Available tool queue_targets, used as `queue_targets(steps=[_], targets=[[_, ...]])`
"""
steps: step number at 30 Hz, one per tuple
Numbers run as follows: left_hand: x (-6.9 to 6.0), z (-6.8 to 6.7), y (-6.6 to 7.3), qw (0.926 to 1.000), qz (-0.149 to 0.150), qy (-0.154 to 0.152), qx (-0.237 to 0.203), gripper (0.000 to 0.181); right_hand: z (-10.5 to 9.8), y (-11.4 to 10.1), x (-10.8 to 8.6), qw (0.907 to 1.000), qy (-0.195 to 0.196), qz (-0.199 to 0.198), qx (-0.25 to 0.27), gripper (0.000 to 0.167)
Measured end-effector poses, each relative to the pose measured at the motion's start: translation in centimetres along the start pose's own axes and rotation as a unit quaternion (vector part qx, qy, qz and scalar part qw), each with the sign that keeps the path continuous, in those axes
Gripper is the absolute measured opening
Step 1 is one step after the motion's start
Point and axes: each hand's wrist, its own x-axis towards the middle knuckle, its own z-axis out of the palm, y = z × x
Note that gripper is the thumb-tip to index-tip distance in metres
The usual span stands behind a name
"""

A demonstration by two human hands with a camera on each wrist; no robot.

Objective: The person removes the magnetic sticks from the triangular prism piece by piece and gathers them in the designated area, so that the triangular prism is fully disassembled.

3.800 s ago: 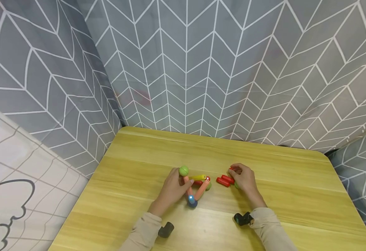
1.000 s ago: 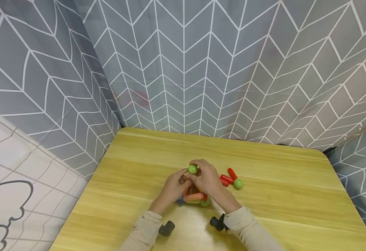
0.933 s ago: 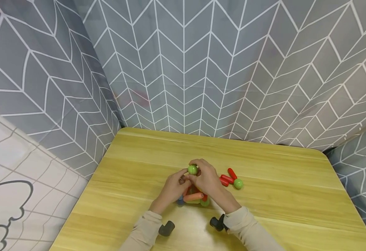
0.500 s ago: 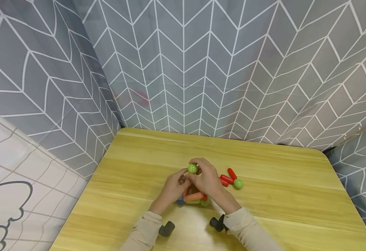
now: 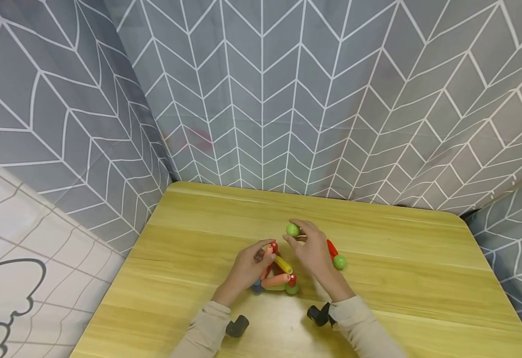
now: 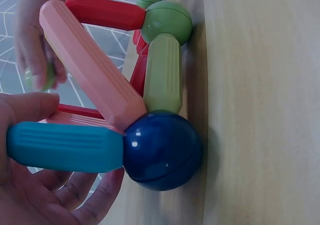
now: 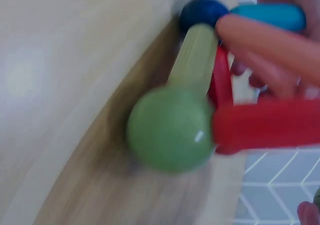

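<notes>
My left hand [image 5: 245, 268] holds a frame of magnetic rods and balls that stands on the table, thumb and fingers around its left side. In the left wrist view a blue ball [image 6: 162, 151] joins a teal rod [image 6: 65, 146], a salmon rod [image 6: 92, 65] and a light green rod [image 6: 163, 75]. That light green rod runs to a green corner ball [image 6: 166, 22] bearing a red rod [image 6: 105, 12]. A yellow rod [image 5: 283, 265] slants across the frame. Apart from it, my right hand [image 5: 313, 251] pinches a separate green ball [image 5: 293, 229] between thumb and fingers.
Right of the frame, a loose red rod [image 5: 332, 247] lies by another green ball [image 5: 340, 262]; my right hand hides what lies closer in. The wooden table [image 5: 422, 278] ends at a grey patterned curtain [image 5: 287, 99]. Black wrist cameras [image 5: 237, 326] hang at both cuffs.
The right hand first came left from the loose pieces to the frame's top. Since half a second ago it has lifted the green ball off there, back and right. The left hand stays put.
</notes>
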Motion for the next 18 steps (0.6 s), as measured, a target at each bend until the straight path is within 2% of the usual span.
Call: queue_targets(steps=[4, 6, 10, 13, 18], targets=[[0.0, 0.1, -0.1, 1.0000, 0.000, -0.001, 0.000, 0.042, -0.8, 1.2, 0.3, 0.9980, -0.005, 0.059, -0.024, 0.047], [0.0, 0.1, -0.1, 1.0000, -0.002, 0.001, -0.001, 0.043, -1.1, 1.9, 0.4, 0.9964, -0.004, 0.075, -0.038, 0.046], [0.0, 0.2, -0.1, 1.0000, -0.005, 0.005, -0.002, 0.044, -1.6, 3.5, 0.4, 0.9957, -0.003, 0.070, -0.061, 0.042], [0.0, 0.2, -0.2, 0.9999, 0.006, 0.010, 0.000, 0.045, -1.7, 4.6, 0.3, 0.9949, -0.003, 0.066, -0.076, 0.042], [0.1, 0.4, -0.5, 0.9997, 0.019, 0.017, 0.005, 0.050, -1.6, 5.9, 0.1, 0.9890, 0.003, 0.088, -0.119, 0.043]])
